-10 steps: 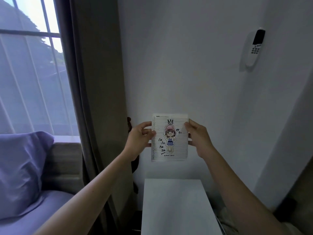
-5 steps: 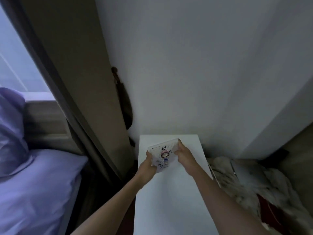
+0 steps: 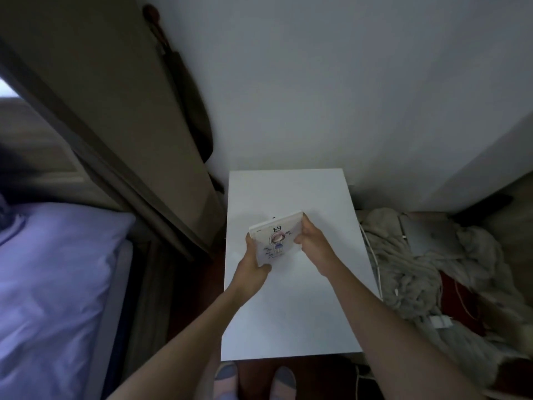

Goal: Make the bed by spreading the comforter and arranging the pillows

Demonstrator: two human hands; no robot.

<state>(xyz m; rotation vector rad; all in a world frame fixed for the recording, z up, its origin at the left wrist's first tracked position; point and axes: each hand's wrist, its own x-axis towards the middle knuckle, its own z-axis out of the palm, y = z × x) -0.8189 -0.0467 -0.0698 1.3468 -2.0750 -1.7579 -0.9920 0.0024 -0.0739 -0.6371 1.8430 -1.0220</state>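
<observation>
**A:** What are the fingers doing?

**B:** On my feed, the left hand (image 3: 253,268) pinches the near left corner of a small notebook (image 3: 274,238), with the thumb on its cover and the fingers behind its edge. The right hand (image 3: 313,241) grips the right edge, fingers curled round it. The notebook is tilted, cover up, showing a cartoon girl under a crown.

**A:** And beneath?

**B:** A white table (image 3: 288,313) stands against the far wall (image 3: 317,96). I cannot tell whether the notebook touches it. Two socked feet (image 3: 226,376) stand at its near edge.

**A:** Where is the bed?

**B:** The bed (image 3: 121,284) lies at the left under a creased lilac sheet (image 3: 57,269), well apart from both hands. A brown curtain (image 3: 115,111) hangs between bed and table. Right of the table lies a pale cloth heap (image 3: 409,269) with white cables (image 3: 372,255).
</observation>
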